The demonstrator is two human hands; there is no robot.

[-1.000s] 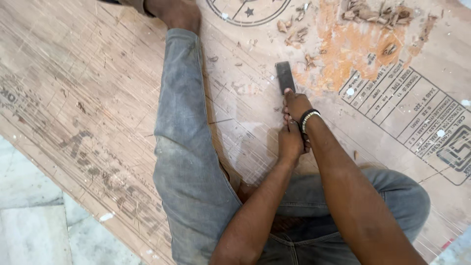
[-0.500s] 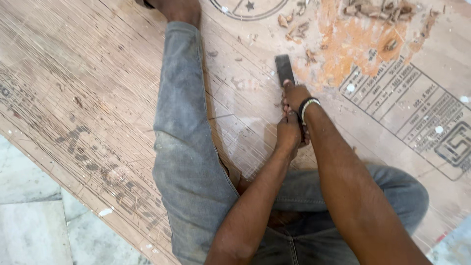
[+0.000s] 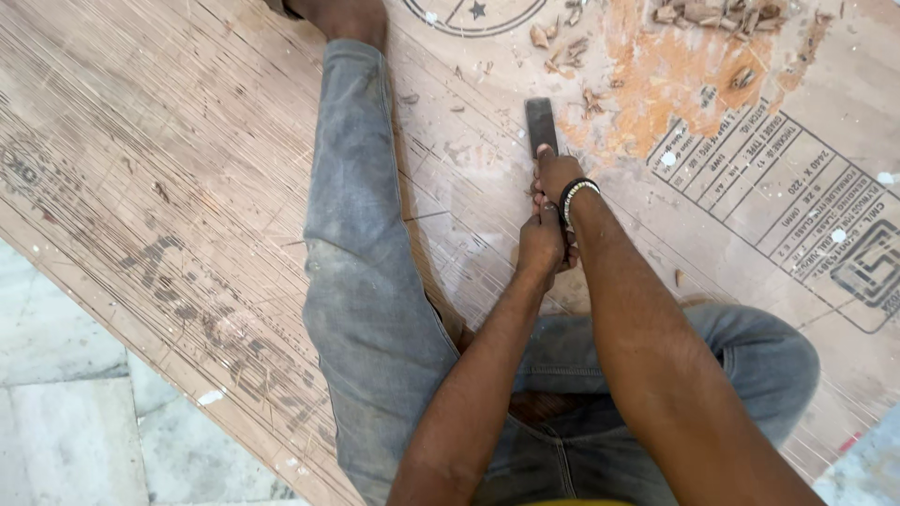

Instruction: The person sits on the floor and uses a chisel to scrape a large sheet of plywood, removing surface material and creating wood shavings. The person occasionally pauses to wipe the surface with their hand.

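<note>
Chisel (image 3: 541,126) lies blade-first at twelve o'clock from both hands, its long axis running six to twelve along the plywood sheet (image 3: 187,187). Right hand (image 3: 555,174) sits nearer the blade, left hand (image 3: 542,244) just behind at six; fingers of both wrap tight round the handle.

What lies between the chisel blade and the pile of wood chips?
In the head view, a scraped orange patch of plywood lies between chisel blade and chip pile.
</note>
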